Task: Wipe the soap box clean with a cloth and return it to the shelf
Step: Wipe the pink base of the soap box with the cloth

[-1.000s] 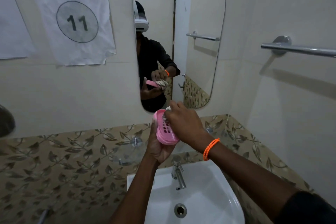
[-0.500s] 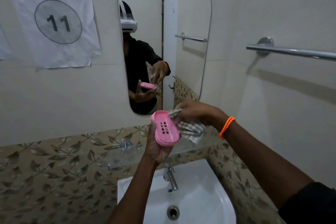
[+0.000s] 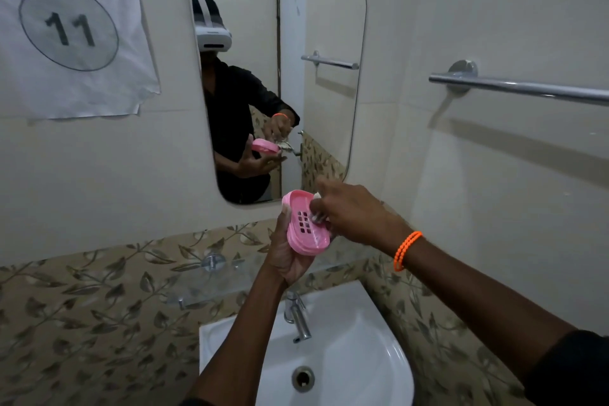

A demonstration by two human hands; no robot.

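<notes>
A pink soap box (image 3: 304, 224) with drain slots is held upright above the sink, its open side facing me. My left hand (image 3: 286, 257) grips it from below and behind. My right hand (image 3: 352, 212), with an orange bracelet on its wrist, pinches a checked cloth (image 3: 317, 215) and presses it into the box's upper right part. Most of the cloth is hidden under the fingers. A clear glass shelf (image 3: 211, 280) is fixed to the wall just below my left hand.
A white sink (image 3: 346, 356) with a chrome tap (image 3: 298, 318) is directly beneath. A mirror (image 3: 323, 26) hangs ahead, a chrome towel bar (image 3: 514, 86) is on the right wall, and a paper sign (image 3: 69, 30) is on the left.
My right hand moved the cloth from the right of the box back into its inside. The box stays in my left hand. The view shifted slightly.
</notes>
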